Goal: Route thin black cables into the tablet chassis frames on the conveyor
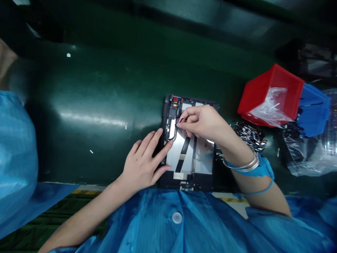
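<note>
The device (189,154) lies open on the table (105,91). The left hand (143,161) spreads its fingers apart on its edge; the right hand (204,121) pinches a black cable (177,130) — its upper run hidden behind fingertips.

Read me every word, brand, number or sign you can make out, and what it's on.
No text can be read.
Opened tablet: tiny marks on its circuit board, too small to read.
Shirt button: no legible lettering.
Red bin, blue bin: no lettering visible.
</note>
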Motion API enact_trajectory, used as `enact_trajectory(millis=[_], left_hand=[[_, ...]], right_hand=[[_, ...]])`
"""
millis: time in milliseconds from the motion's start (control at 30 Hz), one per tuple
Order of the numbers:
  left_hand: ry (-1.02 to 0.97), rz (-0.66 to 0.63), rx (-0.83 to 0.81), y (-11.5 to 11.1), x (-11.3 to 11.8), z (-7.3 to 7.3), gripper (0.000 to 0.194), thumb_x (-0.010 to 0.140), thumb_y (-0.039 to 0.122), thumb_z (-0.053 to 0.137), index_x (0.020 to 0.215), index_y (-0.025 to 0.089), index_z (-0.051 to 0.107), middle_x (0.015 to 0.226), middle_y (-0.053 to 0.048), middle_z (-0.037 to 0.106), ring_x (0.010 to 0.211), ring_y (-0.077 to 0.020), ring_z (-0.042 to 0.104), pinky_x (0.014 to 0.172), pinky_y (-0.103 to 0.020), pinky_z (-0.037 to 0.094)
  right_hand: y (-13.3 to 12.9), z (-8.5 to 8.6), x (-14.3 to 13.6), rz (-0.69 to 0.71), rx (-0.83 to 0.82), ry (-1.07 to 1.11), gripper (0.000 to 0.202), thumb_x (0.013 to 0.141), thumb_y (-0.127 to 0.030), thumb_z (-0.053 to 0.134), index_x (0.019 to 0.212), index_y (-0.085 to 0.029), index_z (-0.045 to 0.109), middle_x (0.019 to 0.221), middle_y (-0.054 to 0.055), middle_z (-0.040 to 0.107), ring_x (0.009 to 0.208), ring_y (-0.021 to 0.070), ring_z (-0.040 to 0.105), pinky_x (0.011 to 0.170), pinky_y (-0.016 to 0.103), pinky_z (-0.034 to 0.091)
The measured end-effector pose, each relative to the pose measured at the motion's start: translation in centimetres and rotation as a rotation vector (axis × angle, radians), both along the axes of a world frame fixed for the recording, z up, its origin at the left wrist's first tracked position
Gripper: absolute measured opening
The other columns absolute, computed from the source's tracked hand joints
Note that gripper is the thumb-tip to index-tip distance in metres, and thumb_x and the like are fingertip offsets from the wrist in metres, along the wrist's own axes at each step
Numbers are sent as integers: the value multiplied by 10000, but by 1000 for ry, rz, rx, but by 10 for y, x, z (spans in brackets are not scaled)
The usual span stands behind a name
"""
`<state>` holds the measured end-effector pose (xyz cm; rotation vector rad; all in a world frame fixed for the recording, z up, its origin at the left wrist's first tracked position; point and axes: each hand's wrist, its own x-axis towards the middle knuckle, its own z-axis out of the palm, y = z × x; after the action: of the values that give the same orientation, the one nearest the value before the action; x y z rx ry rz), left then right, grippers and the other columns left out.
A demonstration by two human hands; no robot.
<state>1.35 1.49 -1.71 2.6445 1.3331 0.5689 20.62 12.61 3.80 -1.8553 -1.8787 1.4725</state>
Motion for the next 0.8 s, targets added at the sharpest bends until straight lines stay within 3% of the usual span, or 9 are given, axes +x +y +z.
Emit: enact_trajectory(millis=[133,333,433,500,567,667,733,800], left_hand=[[5,-22,-2,2,0,4,518,967,465,416,1372,158,519,1451,-194,462,1287,-366,480,911,-418,413],[54,-279,-32,19,-3,13,464,1013,379,314,1255,100,594,1448,-151,481,1377,-328,391,1067,-478,355],[72,-315,-22,25,-4,14,475,1014,382,301,1243,87,593,1429,-170,497,1357,-331,418,1063,-499,363],[75,-313,5,27,-4,14,461,1012,373,313,1237,83,593,1405,-172,522,1329,-330,451,1055,-493,366],[83,-306,40,27,-3,14,453,1012,371,317,1224,83,596,1381,-164,548,1297,-325,483,1044,-482,366],[98,-300,58,27,-1,13,452,1009,383,329,1224,86,593,1361,-154,568,1275,-319,496,1031,-469,369],[102,-299,59,27,-1,12,448,1005,386,344,1231,88,589,1363,-151,567,1277,-318,488,1028,-465,370],[111,-294,63,27,0,12,440,1003,382,352,1231,89,588,1370,-147,561,1282,-318,479,1029,-465,367]], right_hand=[[-1,-2,-1,14,64,-75,108,749,-153,650,656,-181,602,422,-71,571,404,77,511,494,252,375],[-4,-9,-1,41,175,-99,102,761,-197,659,665,-184,626,464,-51,593,504,106,557,557,263,379],[-9,-9,0,60,234,-136,74,788,-209,667,720,-188,647,525,-37,618,559,123,574,593,268,378],[-19,-8,2,59,397,-247,53,821,-235,648,833,-194,680,576,-22,633,579,134,573,588,271,363],[-33,-8,6,94,661,-378,159,885,-254,575,966,-190,695,634,6,650,603,143,568,569,276,344],[-56,-12,15,337,1030,-454,274,950,-195,459,1080,-160,698,677,39,649,643,150,550,537,282,330],[-65,-19,20,476,1140,-484,304,944,-141,442,1113,-142,694,681,50,632,659,159,528,521,283,329],[-66,-26,20,512,1152,-539,324,932,-118,438,1141,-133,685,703,63,625,678,172,515,518,285,335]])
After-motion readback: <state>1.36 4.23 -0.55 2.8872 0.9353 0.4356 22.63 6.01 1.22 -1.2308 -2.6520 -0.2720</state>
